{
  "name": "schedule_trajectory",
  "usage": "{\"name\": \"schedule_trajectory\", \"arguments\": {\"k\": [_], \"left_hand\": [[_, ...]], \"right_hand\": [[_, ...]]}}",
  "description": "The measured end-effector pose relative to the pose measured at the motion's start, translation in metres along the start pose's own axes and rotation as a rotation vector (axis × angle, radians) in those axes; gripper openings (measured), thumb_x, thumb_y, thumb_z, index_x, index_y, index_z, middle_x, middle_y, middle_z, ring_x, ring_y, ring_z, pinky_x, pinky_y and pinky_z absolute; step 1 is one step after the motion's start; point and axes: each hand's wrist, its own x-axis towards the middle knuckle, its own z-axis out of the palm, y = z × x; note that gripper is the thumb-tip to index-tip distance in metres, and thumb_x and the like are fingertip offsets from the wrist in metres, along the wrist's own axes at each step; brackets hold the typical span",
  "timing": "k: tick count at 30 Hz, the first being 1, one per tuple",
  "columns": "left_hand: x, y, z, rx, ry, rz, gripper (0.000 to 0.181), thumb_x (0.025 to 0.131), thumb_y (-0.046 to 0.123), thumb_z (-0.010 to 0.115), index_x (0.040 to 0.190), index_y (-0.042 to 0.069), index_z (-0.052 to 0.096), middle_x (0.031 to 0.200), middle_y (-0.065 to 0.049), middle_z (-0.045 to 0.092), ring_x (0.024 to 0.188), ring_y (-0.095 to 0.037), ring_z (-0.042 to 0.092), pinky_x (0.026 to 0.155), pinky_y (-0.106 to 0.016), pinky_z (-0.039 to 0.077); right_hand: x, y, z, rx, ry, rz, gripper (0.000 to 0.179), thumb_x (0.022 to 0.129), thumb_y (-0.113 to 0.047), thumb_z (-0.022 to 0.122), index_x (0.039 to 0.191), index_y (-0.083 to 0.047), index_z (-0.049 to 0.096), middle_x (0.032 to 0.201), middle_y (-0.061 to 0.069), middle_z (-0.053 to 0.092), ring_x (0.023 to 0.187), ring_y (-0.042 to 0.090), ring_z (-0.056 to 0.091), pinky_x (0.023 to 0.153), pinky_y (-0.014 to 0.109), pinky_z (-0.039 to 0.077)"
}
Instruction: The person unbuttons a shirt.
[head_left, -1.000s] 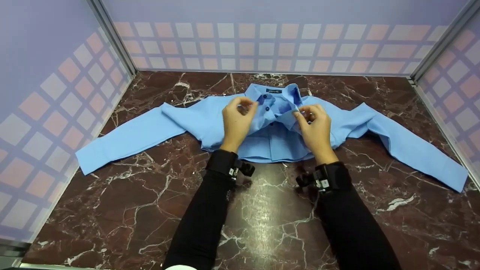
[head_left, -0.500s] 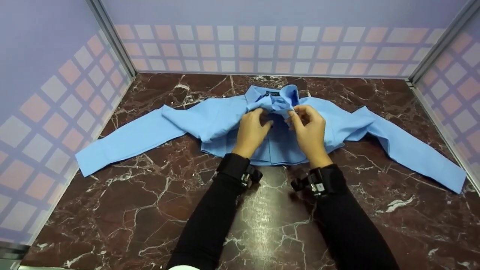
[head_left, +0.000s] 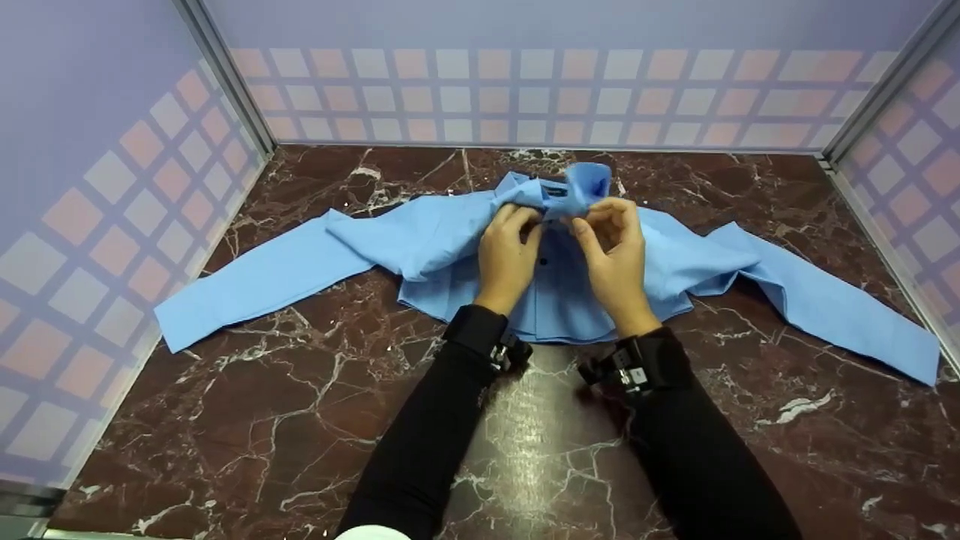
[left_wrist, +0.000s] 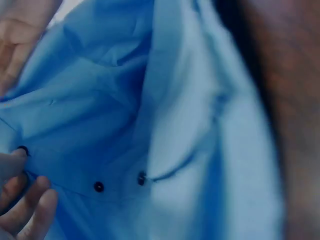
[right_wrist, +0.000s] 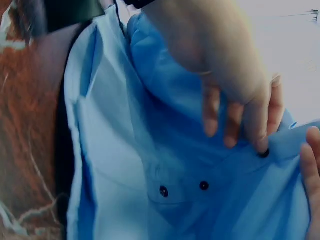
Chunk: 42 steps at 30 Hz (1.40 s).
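Note:
A light blue button-up shirt [head_left: 442, 232] lies with its sleeves spread and its collar at the back. My left hand [head_left: 510, 259] holds the shirt front just below the collar. In the right wrist view, the left thumb presses beside a dark button [right_wrist: 263, 153], with the other fingers behind the cloth. Close by, my right hand [head_left: 619, 259] pinches the other front edge between thumb and index finger, and the collar stands raised above it. In the left wrist view, more dark buttons [left_wrist: 99, 187] run along the front. The cloth between the fingertips is partly hidden.
The shirt lies on a dark red marble-patterned table [head_left: 247, 420] with white veins. Checked lilac panels [head_left: 465, 90] enclose the back and sides. The right sleeve end [head_left: 911, 356] reaches close to the right panel.
My left hand has moved right, closer to the right hand, bringing its front edge along. My right hand has shifted slightly left. The shirt front and collar have been bunched together and lifted.

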Motion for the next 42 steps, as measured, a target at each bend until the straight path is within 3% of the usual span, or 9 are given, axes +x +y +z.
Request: {"name": "schedule_trajectory", "arguments": {"k": [7,13,18,21,23,29,34,38,42], "left_hand": [[0.038,0.018,-0.010,-0.045,-0.046,-0.082,0.006,0.098,0.009,0.075,0.102,0.007,0.080,0.101,-0.007,0.078,0.093,-0.020,0.072,0.086,-0.030,0.056],[0.093,0.051,-0.038,-0.133,-0.249,-0.230,0.014,0.102,0.020,0.073,0.103,0.007,0.076,0.098,-0.003,0.073,0.089,-0.014,0.065,0.082,-0.023,0.051],[0.107,0.070,-0.072,-0.407,-0.459,-0.358,0.011,0.105,0.018,0.066,0.101,0.008,0.070,0.096,-0.001,0.066,0.089,-0.014,0.059,0.082,-0.026,0.050],[0.099,0.075,-0.082,-0.512,-0.519,-0.406,0.009,0.105,0.014,0.066,0.101,0.007,0.069,0.096,-0.002,0.066,0.090,-0.015,0.060,0.082,-0.030,0.054],[0.090,0.074,-0.078,-0.512,-0.474,-0.412,0.008,0.104,0.010,0.068,0.098,0.005,0.069,0.095,-0.005,0.069,0.089,-0.016,0.062,0.081,-0.031,0.056],[0.048,0.040,-0.030,-0.278,-0.285,-0.407,0.008,0.100,0.011,0.074,0.100,0.003,0.074,0.101,-0.010,0.079,0.093,-0.017,0.070,0.084,-0.024,0.055],[0.006,0.000,-0.005,-0.202,-0.344,-0.381,0.012,0.101,0.013,0.073,0.102,0.002,0.074,0.102,-0.013,0.079,0.099,-0.024,0.074,0.086,-0.029,0.057],[-0.016,-0.025,0.004,-0.307,-0.407,-0.423,0.013,0.102,0.015,0.072,0.104,0.002,0.074,0.106,-0.013,0.077,0.104,-0.024,0.073,0.089,-0.030,0.056],[-0.023,-0.036,0.006,-0.406,-0.441,-0.408,0.019,0.103,0.019,0.072,0.109,0.002,0.076,0.108,-0.013,0.076,0.103,-0.023,0.070,0.091,-0.029,0.055]], "right_hand": [[0.024,0.001,-0.004,-0.331,-0.089,-0.075,0.014,0.094,-0.003,0.079,0.101,0.007,0.073,0.099,0.016,0.073,0.091,0.020,0.070,0.086,0.024,0.056],[0.076,-0.019,0.002,-0.564,-0.113,-0.074,0.019,0.099,-0.007,0.074,0.117,0.001,0.078,0.118,0.017,0.075,0.111,0.028,0.070,0.097,0.035,0.055],[0.084,-0.054,0.005,-0.512,-0.069,-0.005,0.018,0.099,-0.017,0.076,0.108,-0.001,0.080,0.105,0.010,0.076,0.096,0.017,0.071,0.083,0.022,0.054],[0.080,-0.066,0.006,-0.450,-0.052,0.090,0.016,0.098,-0.015,0.078,0.101,0.001,0.079,0.090,0.005,0.071,0.080,0.010,0.063,0.072,0.019,0.048],[0.074,-0.064,0.007,-0.464,-0.061,0.164,0.015,0.098,-0.012,0.077,0.102,0.003,0.077,0.088,0.001,0.067,0.075,0.005,0.057,0.069,0.019,0.046],[0.038,-0.019,0.015,-0.490,-0.102,0.348,0.013,0.100,-0.007,0.072,0.105,0.005,0.067,0.094,0.012,0.070,0.070,0.004,0.061,0.063,0.016,0.055],[0.001,0.021,0.010,-0.492,-0.193,0.494,0.014,0.105,-0.012,0.066,0.106,0.002,0.066,0.097,0.015,0.069,0.074,0.010,0.060,0.063,0.018,0.051],[-0.017,0.040,0.002,-0.434,-0.271,0.579,0.016,0.107,-0.014,0.063,0.106,0.001,0.066,0.099,0.013,0.067,0.082,0.013,0.060,0.073,0.022,0.049],[-0.023,0.049,-0.002,-0.344,-0.234,0.589,0.018,0.106,-0.015,0.065,0.105,0.003,0.068,0.099,0.012,0.069,0.084,0.013,0.062,0.076,0.023,0.050]]}}
